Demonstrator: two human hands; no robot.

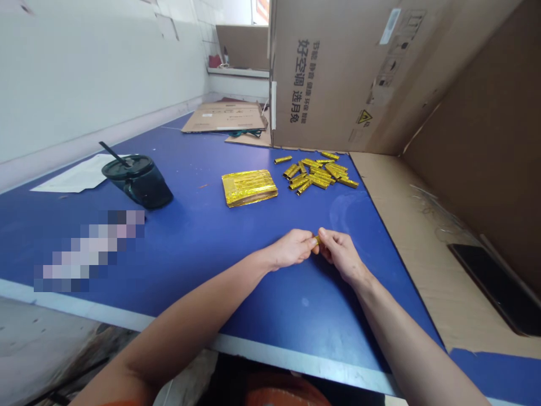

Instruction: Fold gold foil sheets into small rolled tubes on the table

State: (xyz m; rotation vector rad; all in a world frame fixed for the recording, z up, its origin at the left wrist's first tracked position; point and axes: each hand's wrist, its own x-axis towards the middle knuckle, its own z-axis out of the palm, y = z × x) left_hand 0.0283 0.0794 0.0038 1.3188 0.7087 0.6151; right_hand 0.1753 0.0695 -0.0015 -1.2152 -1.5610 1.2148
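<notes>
Above the front part of the blue table, my left hand (pixel 295 247) and my right hand (pixel 338 251) meet, fingers pinched together. Between them is a small gold foil piece (pixel 317 240), mostly covered by my fingers. Beyond my hands lies a loose pile of small folded gold foil strips (pixel 319 173), some showing open, hollow ends. To the left of that pile rests a flat stack of gold foil sheets (pixel 249 188).
On the left stand a dark lidded mug (pixel 147 183) with a handle sticking out and a white paper (pixel 71 173). A large cardboard box (pixel 338 73) walls off the back right. A black phone-like slab (pixel 494 287) lies on cardboard at right. Flattened cardboard (pixel 224 117) lies behind.
</notes>
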